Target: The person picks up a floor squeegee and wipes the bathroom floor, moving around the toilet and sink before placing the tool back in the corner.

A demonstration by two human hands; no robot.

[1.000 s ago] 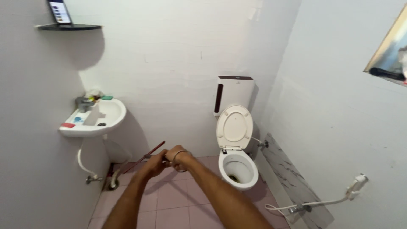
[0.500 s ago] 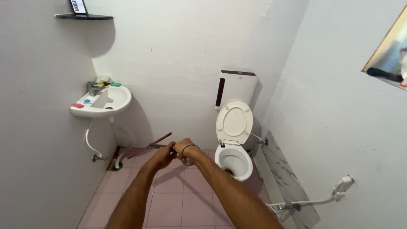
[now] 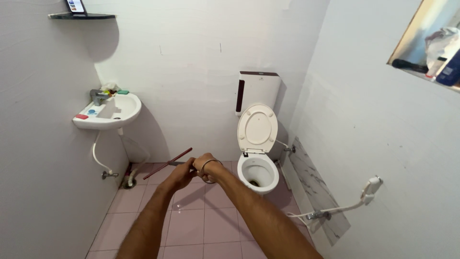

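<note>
- Two bare hands meet above the pink tiled floor [image 3: 191, 225]: the left hand [image 3: 178, 175] is curled around a thin dark-red stick [image 3: 168, 163] slanting up to the left.
- The right hand [image 3: 205, 164], wearing a thin metal bangle [image 3: 207, 166], is closed beside it, seemingly gripping the same stick.
- The white toilet [image 3: 258, 172] stands open nearby.

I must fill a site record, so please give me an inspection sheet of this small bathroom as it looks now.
Surface: pink tiled floor, a small wet spot near the middle.
Job's things: thin dark-red stick, held out over the floor.
Clutter: small items on the sink rim; bottles on the wall ledge.
Grippers: left hand and right hand meet at the stick's near end; bracelet on the right wrist.
Cables: spray hose along the right wall; white sink pipe.
Surroundings: toilet, lid up; phone on the corner shelf.
</note>
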